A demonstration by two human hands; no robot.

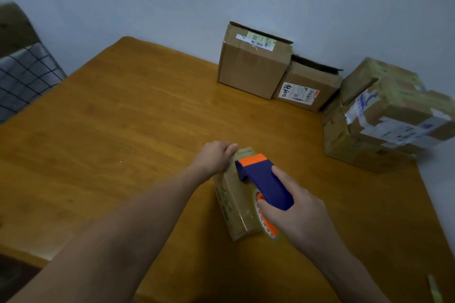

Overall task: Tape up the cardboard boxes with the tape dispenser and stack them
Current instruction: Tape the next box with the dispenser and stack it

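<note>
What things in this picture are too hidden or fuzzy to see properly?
All in the head view:
- The top of the small box is mostly covered by the tape dispenser and the right hand.
- The fingertips of the left hand are hidden, curled over the box's far end.
- The print on the label is too small to read.
- The stack of boxes is blurred, so it cannot be counted.

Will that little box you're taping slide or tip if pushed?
The small cardboard box would probably slide: the wooden table looks glossy, and the left hand grips its far end. It lies low, so tipping seems unlikely.
</note>
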